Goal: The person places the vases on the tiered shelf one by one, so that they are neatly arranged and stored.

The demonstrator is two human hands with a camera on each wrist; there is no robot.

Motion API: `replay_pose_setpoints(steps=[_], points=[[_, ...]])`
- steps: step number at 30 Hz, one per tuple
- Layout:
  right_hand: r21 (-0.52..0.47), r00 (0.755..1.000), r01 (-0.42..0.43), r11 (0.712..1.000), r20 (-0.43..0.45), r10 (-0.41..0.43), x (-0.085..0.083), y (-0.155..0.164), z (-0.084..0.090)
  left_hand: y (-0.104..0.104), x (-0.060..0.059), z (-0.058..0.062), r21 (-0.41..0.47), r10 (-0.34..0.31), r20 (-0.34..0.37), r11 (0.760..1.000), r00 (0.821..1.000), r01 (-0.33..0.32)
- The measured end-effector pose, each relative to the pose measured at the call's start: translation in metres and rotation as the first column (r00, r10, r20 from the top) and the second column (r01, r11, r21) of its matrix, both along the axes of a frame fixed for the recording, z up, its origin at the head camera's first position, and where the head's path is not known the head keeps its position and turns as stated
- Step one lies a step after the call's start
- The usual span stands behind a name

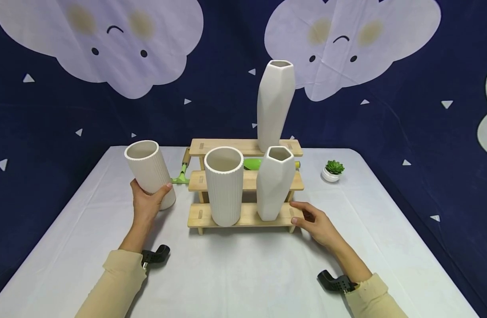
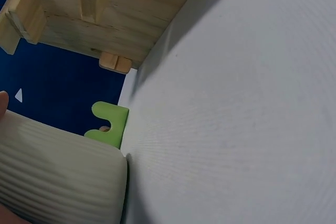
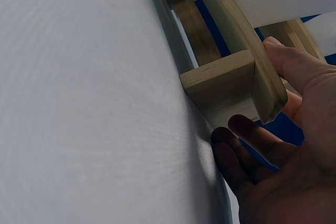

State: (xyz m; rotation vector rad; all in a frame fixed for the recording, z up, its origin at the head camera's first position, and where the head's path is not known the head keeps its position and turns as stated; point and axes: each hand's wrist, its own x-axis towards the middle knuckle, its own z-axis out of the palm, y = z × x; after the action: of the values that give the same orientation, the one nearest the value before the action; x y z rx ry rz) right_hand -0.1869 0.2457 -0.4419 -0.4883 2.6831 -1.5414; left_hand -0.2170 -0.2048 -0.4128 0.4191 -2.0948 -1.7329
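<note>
**Ribbed vase held tilted beside the wooden stand**

The left hand [image 1: 145, 204] gripped a ribbed white vase [image 1: 149, 171] near its base, fingers and thumb wrapped round it. The vase stood on the table [image 1: 243, 274] just left of the wooden step stand [image 1: 245, 181], its long axis leaning so that the open mouth pointed up and slightly to the left, away from the stand. Nothing could be seen inside it. From the left wrist view the ribbed side [image 2: 58, 177] filled the lower corner, with the edge of a green tool [image 2: 109, 123] just beyond it.

The right hand [image 1: 315, 223] lay with relaxed, mostly straight fingers at the right end of the stand's lowest step, its thumb [image 3: 294, 64] against the top of the board and the other fingers below the end, gripping nothing firmly.

On the lowest step stood a second ribbed vase [image 1: 224, 185] and a faceted vase [image 1: 274, 183], both upright with their mouths open upward. A tall faceted vase [image 1: 275, 104] stood on the top step. A green scoop [image 1: 252, 164] lay on the middle step behind them. A small succulent in a white pot [image 1: 333, 171] sat on the table to the right.
</note>
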Motion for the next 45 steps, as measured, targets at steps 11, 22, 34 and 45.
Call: replay_pose_setpoints(steps=[11, 22, 34, 45], points=[[-0.007, 1.000, -0.003, 1.000, 0.008, 0.003, 0.000, 0.000, 0.001, 0.003, 0.003, 0.016, 0.021, 0.015, -0.022, 1.000, 1.000, -0.015], [-0.009, 1.000, 0.000, 1.000, 0.017, 0.000, 0.000, -0.001, 0.001, 0.006, 0.010, 0.042, 0.072, 0.008, -0.062, 0.997, 0.998, -0.003], [0.008, 1.000, 0.003, 1.000, 0.019, -0.003, 0.000, -0.001, 0.000, 0.015, 0.016, 0.069, 0.086, -0.028, -0.097, 0.996, 0.995, 0.037], [0.000, 1.000, -0.001, 1.000, 0.013, 0.001, 0.000, -0.001, 0.000, 0.023, 0.018, 0.099, 0.037, -0.145, -0.136, 0.988, 0.980, 0.152]])
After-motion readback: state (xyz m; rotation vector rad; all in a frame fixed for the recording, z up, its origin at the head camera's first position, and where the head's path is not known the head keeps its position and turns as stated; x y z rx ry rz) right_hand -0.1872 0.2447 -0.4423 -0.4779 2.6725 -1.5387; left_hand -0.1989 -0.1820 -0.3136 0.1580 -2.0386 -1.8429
